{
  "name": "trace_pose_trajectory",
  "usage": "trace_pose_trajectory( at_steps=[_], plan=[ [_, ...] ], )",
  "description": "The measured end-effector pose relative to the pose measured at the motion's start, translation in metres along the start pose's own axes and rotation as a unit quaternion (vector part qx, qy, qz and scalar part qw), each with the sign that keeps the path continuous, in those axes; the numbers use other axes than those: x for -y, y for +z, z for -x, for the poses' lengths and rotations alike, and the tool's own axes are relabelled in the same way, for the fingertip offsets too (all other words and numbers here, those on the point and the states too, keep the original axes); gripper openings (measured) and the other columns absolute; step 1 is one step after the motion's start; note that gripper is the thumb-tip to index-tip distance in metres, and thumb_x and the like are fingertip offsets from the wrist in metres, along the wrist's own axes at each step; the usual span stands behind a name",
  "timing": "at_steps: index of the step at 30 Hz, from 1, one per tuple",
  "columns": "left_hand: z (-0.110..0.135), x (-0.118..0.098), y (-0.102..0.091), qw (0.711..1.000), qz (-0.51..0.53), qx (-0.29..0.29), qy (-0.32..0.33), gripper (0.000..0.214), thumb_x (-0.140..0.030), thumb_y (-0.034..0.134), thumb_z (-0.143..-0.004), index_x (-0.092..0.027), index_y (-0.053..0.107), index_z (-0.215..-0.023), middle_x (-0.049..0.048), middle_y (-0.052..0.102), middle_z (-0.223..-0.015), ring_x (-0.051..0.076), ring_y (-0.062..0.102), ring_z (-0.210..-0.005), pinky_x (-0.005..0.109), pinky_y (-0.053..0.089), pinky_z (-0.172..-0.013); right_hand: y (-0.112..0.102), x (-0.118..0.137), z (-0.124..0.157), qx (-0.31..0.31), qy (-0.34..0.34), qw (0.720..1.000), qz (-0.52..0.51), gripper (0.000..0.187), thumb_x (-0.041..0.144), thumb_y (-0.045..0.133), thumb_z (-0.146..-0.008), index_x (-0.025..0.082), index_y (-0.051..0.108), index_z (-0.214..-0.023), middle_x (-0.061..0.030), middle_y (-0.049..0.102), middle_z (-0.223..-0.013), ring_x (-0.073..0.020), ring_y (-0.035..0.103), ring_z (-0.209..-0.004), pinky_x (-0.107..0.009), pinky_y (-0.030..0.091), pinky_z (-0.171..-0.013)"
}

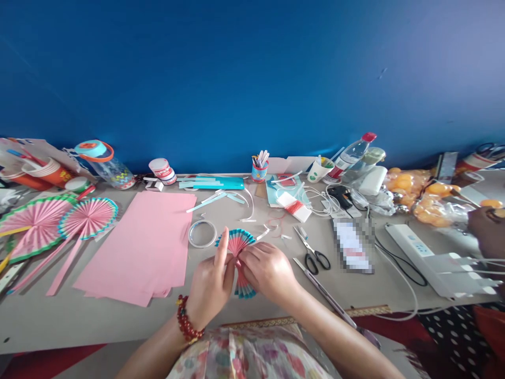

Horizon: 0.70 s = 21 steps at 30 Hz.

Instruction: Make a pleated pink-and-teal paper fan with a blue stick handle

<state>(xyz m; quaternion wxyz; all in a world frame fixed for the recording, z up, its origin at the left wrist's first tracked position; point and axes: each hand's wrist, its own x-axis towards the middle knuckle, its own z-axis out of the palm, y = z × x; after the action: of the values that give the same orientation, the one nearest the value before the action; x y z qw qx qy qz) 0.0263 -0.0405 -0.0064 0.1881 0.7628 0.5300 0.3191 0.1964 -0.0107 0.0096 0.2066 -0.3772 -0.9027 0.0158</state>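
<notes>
Between my two hands is a pleated paper fan (pixel 240 239), pink with a blue edge. It is pinched at its middle, so one half spreads above my fingers and the other below. My left hand (pixel 213 284) grips the middle from the left, its index finger pointing up. From the right, my right hand (pixel 268 268) closes its fingers on the same middle; the fingertips are partly hidden. A roll of clear tape (pixel 202 233) lies just left of the fan. Black-handled scissors (pixel 313 255) rest to the right of my right hand.
Pink paper sheets (pixel 138 242) lie at left, beside finished round fans (pixel 87 218). A utility knife (pixel 323 292), a phone (pixel 353 246) and a power strip (pixel 437 263) are at right. Near the wall stand a bottle (pixel 351 158) and cups. Another person's hand (pixel 487 229) is far right.
</notes>
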Motion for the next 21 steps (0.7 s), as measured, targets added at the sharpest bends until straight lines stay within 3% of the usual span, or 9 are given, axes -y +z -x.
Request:
trace_pose_trajectory(
  at_steps=[4, 13, 21],
  plan=[
    [-0.0002, 0.0, -0.0023, 1.0, 0.011, 0.001, -0.003, 0.067, -0.018, 0.036, -0.1, -0.018, 0.002, -0.157, -0.0008, 0.07, -0.076, 0.015, 0.066, -0.064, 0.024, 0.054, -0.067, -0.0014, -0.0028, 0.0003, 0.015, -0.009, 1.0, -0.017, 0.021, 0.015, 0.045, -0.097, 0.017, 0.062, -0.084, -0.0055, 0.067, -0.079, -0.0186, 0.062, -0.077, -0.03, 0.044, -0.074],
    [-0.0002, -0.001, 0.0014, 1.0, -0.018, -0.003, 0.006, 0.067, -0.017, 0.036, -0.1, -0.017, 0.001, -0.157, -0.0019, 0.068, -0.071, 0.015, 0.062, -0.058, 0.023, 0.049, -0.057, 0.0016, 0.004, -0.0018, 0.016, 0.001, 0.999, 0.031, 0.018, 0.016, 0.055, -0.09, 0.018, 0.059, -0.073, -0.0041, 0.063, -0.071, -0.0186, 0.056, -0.067, -0.032, 0.04, -0.065],
    [-0.0045, -0.0025, -0.0059, 1.0, 0.012, -0.023, 0.009, 0.069, -0.018, 0.04, -0.098, -0.018, 0.005, -0.157, -0.0003, 0.07, -0.075, 0.016, 0.07, -0.069, 0.025, 0.056, -0.07, -0.0007, -0.0045, -0.0019, -0.039, 0.025, 0.992, -0.118, 0.019, 0.017, 0.048, -0.094, 0.019, 0.06, -0.079, -0.004, 0.067, -0.078, -0.0174, 0.059, -0.075, -0.028, 0.044, -0.071]
  ],
)
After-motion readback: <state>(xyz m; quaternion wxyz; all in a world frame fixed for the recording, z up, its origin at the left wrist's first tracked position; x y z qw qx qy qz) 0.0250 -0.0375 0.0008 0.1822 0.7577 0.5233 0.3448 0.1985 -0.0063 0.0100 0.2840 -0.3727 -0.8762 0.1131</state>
